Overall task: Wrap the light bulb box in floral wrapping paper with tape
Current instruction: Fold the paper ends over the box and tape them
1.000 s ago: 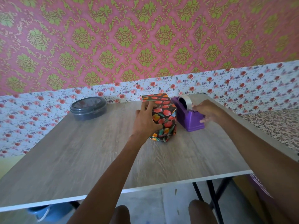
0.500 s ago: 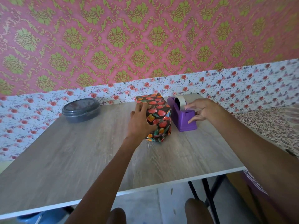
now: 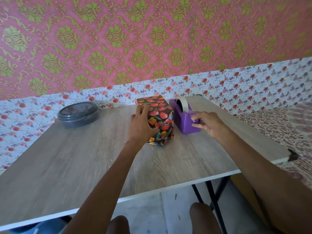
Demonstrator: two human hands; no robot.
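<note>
Wood-grain table (image 3: 67,166) filling the middle of the view, far edge against a wall of pink and green damask paper (image 3: 152,39) above a floral band (image 3: 253,92). Patterned cloth (image 3: 287,129) off the right edge. Dark round lidded container (image 3: 78,114) far left, well apart from the work. Purple tape dispenser (image 3: 182,122) just right of the wrapped box (image 3: 162,119), roll (image 3: 184,103) at its far end. Nothing between person and box.

Left hand (image 3: 141,125) gripping the box's left side, fingers curled over the top edge, thumb across the near face. Right hand (image 3: 208,123) at the dispenser's near end, thumb and forefinger pinched together there, remaining fingers bent against the side. Tape between the fingertips or not: cannot tell.

Box at table centre, far half, fully covered in dark floral paper, top face running near to far, crumpled paper at the near bottom edge. Long axis: uncertain from this angle.
</note>
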